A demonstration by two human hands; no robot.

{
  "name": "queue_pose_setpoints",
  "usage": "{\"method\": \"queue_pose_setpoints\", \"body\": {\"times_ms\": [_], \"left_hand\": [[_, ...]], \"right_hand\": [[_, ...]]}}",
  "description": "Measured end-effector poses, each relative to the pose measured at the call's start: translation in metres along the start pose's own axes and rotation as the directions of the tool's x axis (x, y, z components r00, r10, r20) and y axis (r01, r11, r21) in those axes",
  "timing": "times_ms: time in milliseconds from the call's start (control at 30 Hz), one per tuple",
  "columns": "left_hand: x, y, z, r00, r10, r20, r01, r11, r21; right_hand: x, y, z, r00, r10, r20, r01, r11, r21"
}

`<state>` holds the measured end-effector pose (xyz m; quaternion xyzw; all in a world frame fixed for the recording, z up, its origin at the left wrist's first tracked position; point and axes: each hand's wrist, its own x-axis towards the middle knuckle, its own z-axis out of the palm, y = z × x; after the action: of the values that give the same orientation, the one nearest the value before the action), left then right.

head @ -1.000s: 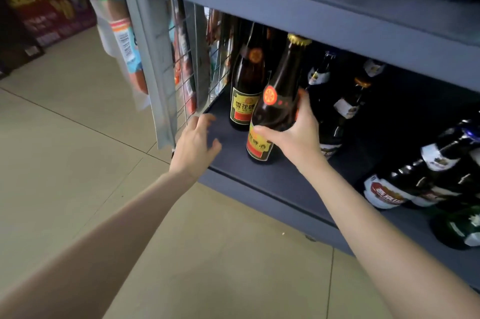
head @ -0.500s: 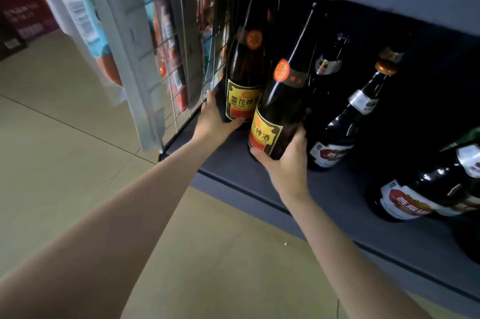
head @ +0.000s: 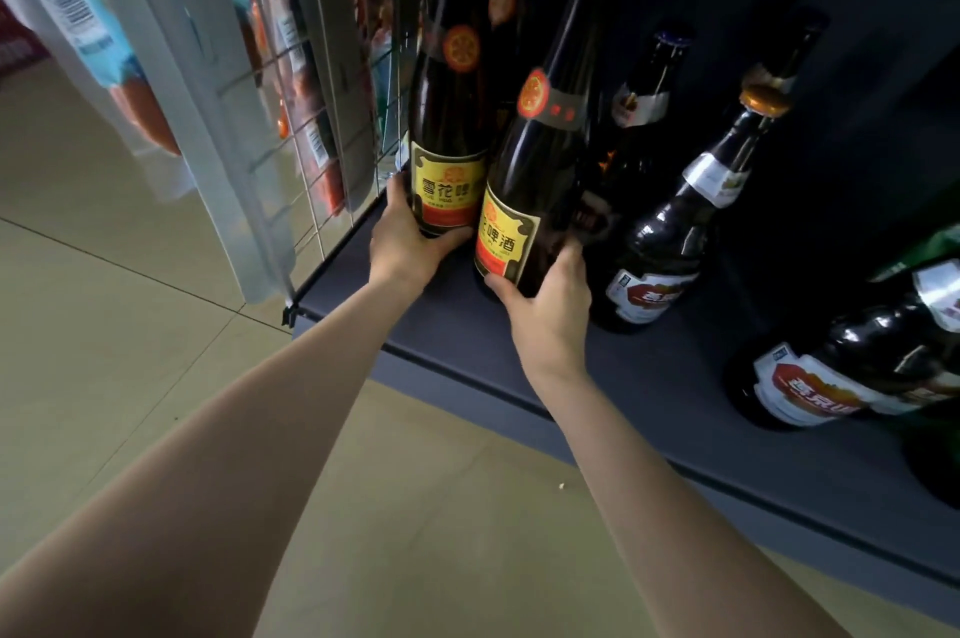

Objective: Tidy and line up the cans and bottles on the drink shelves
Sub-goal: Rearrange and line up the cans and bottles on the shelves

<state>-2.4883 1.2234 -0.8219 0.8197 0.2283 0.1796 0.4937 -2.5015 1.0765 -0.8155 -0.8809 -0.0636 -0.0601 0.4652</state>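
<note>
Two tall brown beer bottles with yellow and red labels stand at the left end of the dark grey bottom shelf (head: 649, 393). My left hand (head: 410, 242) grips the base of the left bottle (head: 449, 133), which stands against the wire side panel. My right hand (head: 545, 310) grips the base of the right bottle (head: 535, 180), which leans to the right and touches the left one. Behind them stand a dark bottle with a silver neck label (head: 639, 128) and a gold-capped bottle with a white and red label (head: 675, 232).
A wire mesh panel (head: 322, 81) closes the shelf's left side, with packaged goods (head: 72, 14) hanging beyond it. Farther right a bottle with a white and red label (head: 852, 377) leans on the shelf. Beige tiled floor (head: 130, 325) lies below. The upper shelf overhangs the bottles.
My left hand moved from the shelf edge onto the left bottle's base. My right hand slid down to the right bottle's base and brought it against the left one. The view moved closer.
</note>
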Motion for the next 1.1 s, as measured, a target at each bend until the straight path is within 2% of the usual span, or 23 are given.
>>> {"method": "queue_pose_setpoints", "body": {"times_ms": [367,567,700,800,900,1000,1100], "left_hand": [[0.002,0.0,-0.021,0.998,0.034,0.056,-0.036,0.999,0.041],[0.0,-0.003,-0.02,0.996,-0.005,0.085,0.004,1.0,0.006],[-0.014,-0.008,-0.02,0.996,0.008,0.088,-0.013,0.998,0.058],[-0.037,-0.013,-0.018,0.997,0.028,0.067,-0.036,0.991,0.131],[-0.069,-0.007,-0.009,0.989,0.127,0.082,-0.14,0.973,0.184],[-0.097,0.006,0.003,0.941,0.307,0.139,-0.329,0.928,0.173],[-0.116,0.023,0.015,0.891,0.416,0.183,-0.443,0.885,0.144]], "right_hand": [[0.039,-0.028,0.026,0.992,0.127,0.016,-0.125,0.989,-0.077],[0.034,-0.021,0.027,0.988,0.152,0.008,-0.152,0.988,-0.024],[-0.002,0.003,0.01,0.995,0.081,0.058,-0.081,0.997,0.001],[-0.031,0.022,-0.014,1.0,0.012,0.029,-0.013,1.0,0.003],[-0.048,0.036,-0.045,0.999,0.022,-0.037,-0.021,1.0,0.021],[-0.06,0.039,-0.077,0.996,0.022,-0.092,-0.021,1.0,0.012],[-0.074,0.043,-0.112,0.989,0.023,-0.143,-0.027,0.999,-0.028]]}}
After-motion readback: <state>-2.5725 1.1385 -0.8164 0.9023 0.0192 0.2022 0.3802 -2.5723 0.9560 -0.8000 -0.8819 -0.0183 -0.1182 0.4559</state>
